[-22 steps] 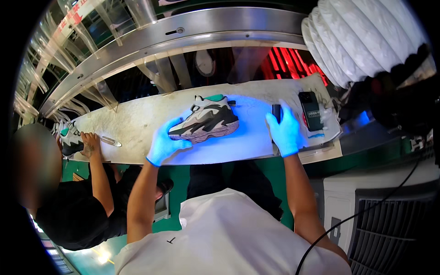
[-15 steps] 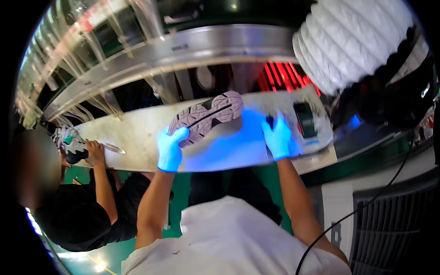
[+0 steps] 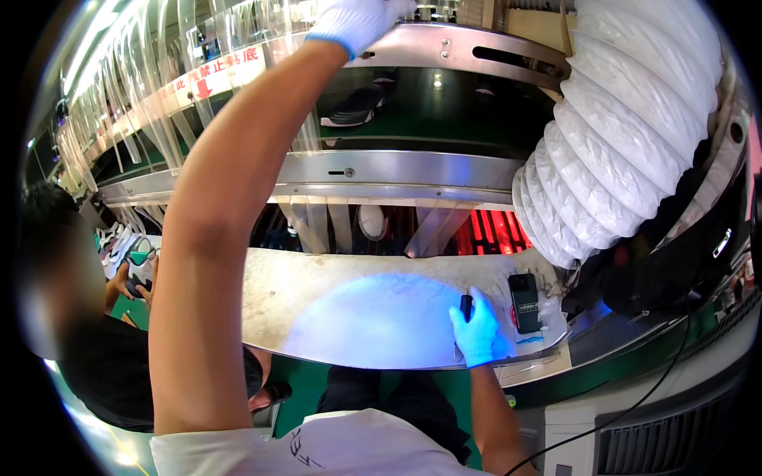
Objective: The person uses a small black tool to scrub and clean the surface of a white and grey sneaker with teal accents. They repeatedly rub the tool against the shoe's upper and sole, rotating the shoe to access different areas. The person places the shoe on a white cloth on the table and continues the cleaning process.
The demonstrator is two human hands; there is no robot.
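Observation:
My left hand [image 3: 357, 22], in a white glove with a blue cuff, is stretched far up over the upper metal rail [image 3: 413, 44]. The picture's top edge cuts off its fingers, so what they hold, if anything, is hidden. A dark shoe with a pale sole edge [image 3: 353, 109] sits on the dark green belt [image 3: 444, 103] below that hand. My right hand [image 3: 476, 332], its glove lit blue, rests at the right of the worktable [image 3: 266, 317]. It is closed round a short black-handled tool [image 3: 466, 308], whose lower end is mostly covered.
Blue light spreads over the tabletop. A dark phone [image 3: 524, 303] lies right of my right hand. A white ribbed duct [image 3: 627, 135] hangs at the right. Clear plastic strips [image 3: 159, 87] hang at the left, where a seated co-worker's hands [image 3: 143, 289] hold a shoe.
My left hand has left the table and risen to the upper rail. The shoe it held sole-up is no longer over the table. My right hand keeps the black-handled tool. The view has tilted upward.

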